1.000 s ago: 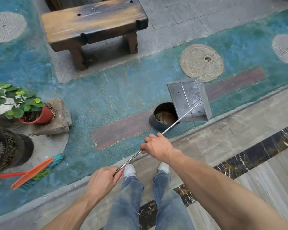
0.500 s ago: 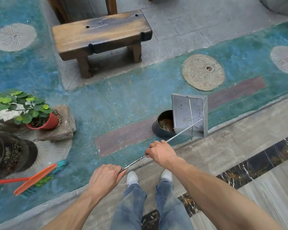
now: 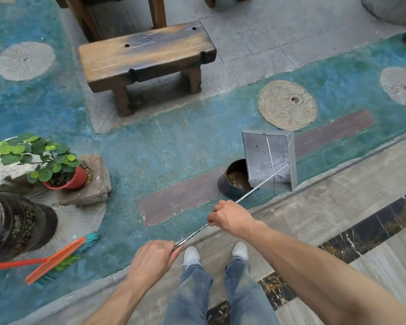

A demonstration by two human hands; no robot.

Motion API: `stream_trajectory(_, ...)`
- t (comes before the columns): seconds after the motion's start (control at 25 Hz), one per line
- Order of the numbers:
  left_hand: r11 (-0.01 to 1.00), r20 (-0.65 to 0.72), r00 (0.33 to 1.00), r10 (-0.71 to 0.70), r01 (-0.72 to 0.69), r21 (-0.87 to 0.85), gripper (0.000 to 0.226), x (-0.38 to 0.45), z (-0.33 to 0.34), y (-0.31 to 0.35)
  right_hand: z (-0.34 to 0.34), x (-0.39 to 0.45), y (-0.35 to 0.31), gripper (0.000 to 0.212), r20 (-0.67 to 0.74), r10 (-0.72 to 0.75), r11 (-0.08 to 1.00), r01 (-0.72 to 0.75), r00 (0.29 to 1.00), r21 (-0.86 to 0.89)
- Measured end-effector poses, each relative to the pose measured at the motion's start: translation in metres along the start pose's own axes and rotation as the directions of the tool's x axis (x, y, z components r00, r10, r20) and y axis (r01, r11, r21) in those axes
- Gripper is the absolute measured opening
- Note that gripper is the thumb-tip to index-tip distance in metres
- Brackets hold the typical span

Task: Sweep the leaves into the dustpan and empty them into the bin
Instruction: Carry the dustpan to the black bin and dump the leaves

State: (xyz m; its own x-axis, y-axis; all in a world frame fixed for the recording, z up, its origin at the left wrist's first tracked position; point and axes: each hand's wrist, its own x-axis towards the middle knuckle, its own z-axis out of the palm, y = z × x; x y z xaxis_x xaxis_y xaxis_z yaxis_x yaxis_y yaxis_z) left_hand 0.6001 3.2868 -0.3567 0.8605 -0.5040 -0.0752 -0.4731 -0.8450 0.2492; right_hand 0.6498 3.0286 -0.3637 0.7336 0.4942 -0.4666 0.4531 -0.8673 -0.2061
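Note:
A metal dustpan (image 3: 265,158) on a long thin rod handle hangs tilted over the right side of a small dark round bin (image 3: 227,187). Brown leaf litter lies inside the bin. My right hand (image 3: 229,216) grips the handle partway along. My left hand (image 3: 154,259) grips the handle's near end. The pan's inside looks bare. An orange broom (image 3: 56,260) with green bristles lies on the ground at the lower left, away from both hands.
A wooden bench (image 3: 145,57) stands ahead. A potted green plant (image 3: 63,177) sits on a stone at the left, beside a dark ornate jar (image 3: 14,226). A round manhole cover (image 3: 287,104) lies beyond the bin. My feet stand on a stone step edge (image 3: 314,198).
The dustpan has turned and tipped more steeply over the bin while both hands kept their grip. My view has shifted so the scene sits lower in frame.

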Motion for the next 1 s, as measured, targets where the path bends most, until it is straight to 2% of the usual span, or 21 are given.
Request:
stream_trajectory(0.2,0.997,-0.034,0.998,0.048,-0.046,0.067,0.061,0.005,-0.012,-0.006,-0.009,0.001,-0.006,0.033,-0.046,-0.004,0.999,0.002,0.999,-0.037)
stream_trajectory(0.32,0.977,-0.083,0.978,0.191,-0.181,0.111,0.064,0.017,-0.028,-0.010,-0.024,-0.010,-0.009,0.032,-0.080,0.032,0.999,-0.035,0.996,-0.037)
stream_trajectory(0.4,0.940,-0.148,0.934,0.327,-0.305,0.154,0.066,0.034,-0.051,-0.013,-0.037,-0.020,-0.012,0.030,-0.110,0.080,0.996,-0.085,0.991,-0.037)
stream_trajectory(0.52,0.863,-0.243,0.837,0.491,-0.429,0.267,0.052,0.081,-0.108,-0.015,-0.067,-0.031,-0.014,0.021,-0.172,0.209,0.978,-0.207,0.963,0.027)
stream_trajectory(0.64,0.847,-0.395,0.755,0.524,-0.412,0.336,0.037,0.137,-0.168,0.000,-0.098,-0.039,-0.011,0.018,-0.346,0.366,0.930,-0.341,0.864,0.135)
stream_trajectory(0.72,0.908,-0.506,0.755,0.418,-0.323,0.268,0.025,0.164,-0.200,0.020,-0.111,-0.049,-0.011,0.025,-0.449,0.455,0.890,-0.393,0.769,0.231)
stream_trajectory(0.76,0.957,-0.564,0.773,0.290,-0.234,0.172,0.017,0.172,-0.210,0.032,-0.116,-0.053,-0.013,0.026,-0.490,0.488,0.873,-0.405,0.722,0.272)
stream_trajectory(0.8,0.993,-0.609,0.787,0.098,-0.114,0.012,0.015,0.178,-0.214,0.044,-0.118,-0.057,-0.016,0.026,-0.521,0.511,0.860,-0.410,0.684,0.305)
stream_trajectory(0.84,0.978,-0.592,0.793,-0.145,0.026,-0.205,0.028,0.182,-0.216,0.057,-0.118,-0.061,-0.020,0.025,-0.544,0.531,0.847,-0.414,0.650,0.333)
stream_trajectory(0.88,0.886,-0.500,0.779,-0.378,0.146,-0.441,0.042,0.183,-0.216,0.069,-0.116,-0.064,-0.026,0.026,-0.551,0.550,0.835,-0.419,0.628,0.356)
stream_trajectory(0.92,0.711,-0.331,0.751,-0.571,0.250,-0.657,0.054,0.184,-0.217,0.082,-0.111,-0.068,-0.033,0.026,-0.535,0.575,0.818,-0.427,0.619,0.386)
stream_trajectory(0.96,0.472,-0.105,0.713,-0.693,0.339,-0.814,0.063,0.185,-0.217,0.093,-0.104,-0.073,-0.041,0.027,-0.510,0.598,0.800,-0.433,0.618,0.415)
stream_trajectory(1.0,0.220,0.122,0.663,-0.739,0.408,-0.886,0.069,0.184,-0.218,0.103,-0.094,-0.080,-0.048,0.027,-0.486,0.619,0.783,-0.436,0.617,0.443)
